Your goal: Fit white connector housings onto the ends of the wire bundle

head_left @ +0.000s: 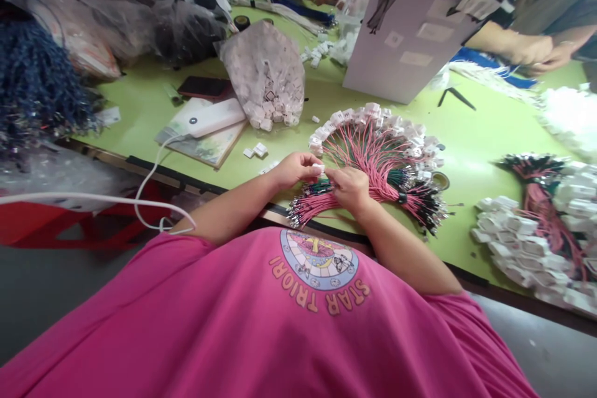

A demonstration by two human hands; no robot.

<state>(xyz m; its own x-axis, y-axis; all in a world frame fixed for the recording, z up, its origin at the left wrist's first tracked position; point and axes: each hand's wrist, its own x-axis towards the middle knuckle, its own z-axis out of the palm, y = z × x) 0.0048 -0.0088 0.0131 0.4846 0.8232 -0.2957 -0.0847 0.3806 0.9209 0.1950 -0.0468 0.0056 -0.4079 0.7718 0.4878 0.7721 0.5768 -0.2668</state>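
My left hand (299, 169) pinches a small white connector (319, 168) between thumb and fingertips, above the front edge of the green table. Close to its right side is my right hand (349, 186), fingers bent together at the connector; what they grip is too small to make out. Beneath and behind both hands lies a bundle of pink wires (380, 165) with metal-tipped ends. White connectors (368, 113) fan out along the bundle's far side. A few loose white connectors (260, 150) rest left of my left hand.
A clear bag of white connectors (265, 74) stands beyond my left hand, near a white power bank (217, 118) with a cable. An upright white panel (396, 31), black tweezers (457, 98) and another wire bundle (541, 199) are farther right. Other people's hands work across the table.
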